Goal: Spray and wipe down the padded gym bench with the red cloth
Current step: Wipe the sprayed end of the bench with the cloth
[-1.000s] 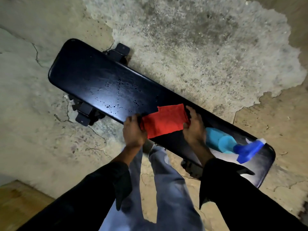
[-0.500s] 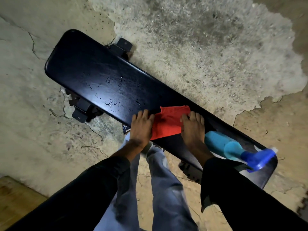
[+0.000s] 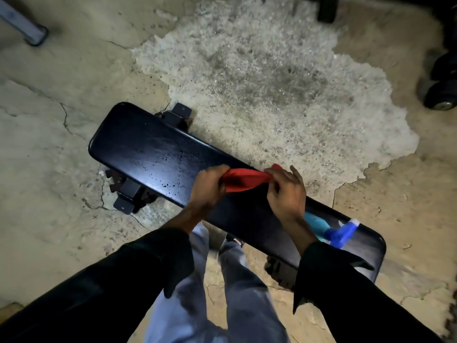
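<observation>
Padded bench [image 3: 153, 154]: one. On the bench: red cloth [image 3: 243, 180], one; blue spray bottle [image 3: 333, 232], one. Hands over the bench: two, left hand [image 3: 206, 189] and right hand [image 3: 288, 191].

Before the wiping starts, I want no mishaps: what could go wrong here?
The spray bottle lies on its side on the bench near the right hand; a sweep that way might knock it off. The red cloth is bunched between both hands, left hand included, so it may smear the droplets.

Cracked concrete floor [image 3: 49, 149] | rough grey patch [image 3: 259, 78] at its centre | black dumbbells [image 3: 442, 95] right of patch | metal leg [image 3: 23, 23] far left
</observation>
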